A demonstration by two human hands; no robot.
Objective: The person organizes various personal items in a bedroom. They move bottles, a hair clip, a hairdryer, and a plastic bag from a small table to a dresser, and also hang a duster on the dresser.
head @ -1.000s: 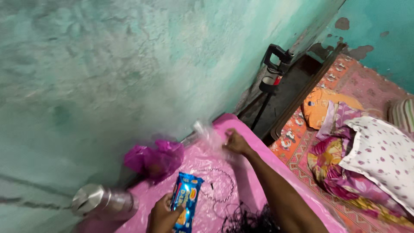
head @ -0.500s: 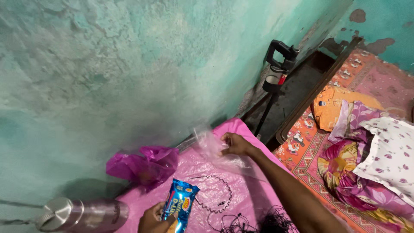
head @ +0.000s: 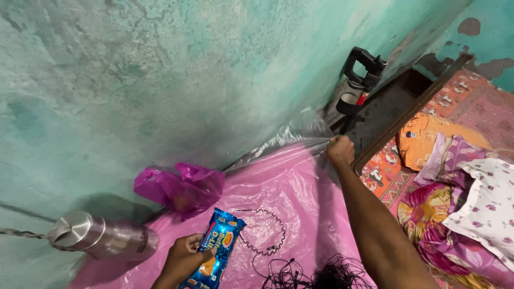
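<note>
My left hand (head: 181, 258) grips a blue biscuit packet (head: 217, 249) low over a pink table top (head: 292, 195). A clear plastic sheet (head: 278, 142) lies over the pink surface. My right hand (head: 340, 149) is stretched to the table's far corner, its fingers closed on the edge of that sheet, which is pulled taut along the wall. A thin black toothed hairband (head: 265, 233) lies between the two hands.
A crumpled magenta plastic bag (head: 181, 187) sits against the teal wall (head: 160, 75). A steel bottle (head: 101, 238) lies at the left. Tangled black wires (head: 310, 270) are at the bottom. A black tripod handle (head: 358, 75) stands in the corner; a bed with pillows (head: 482, 198) is right.
My right hand moved from the middle of the table out to its far corner, drawing the clear sheet flat. The left hand kept the packet and barely shifted.
</note>
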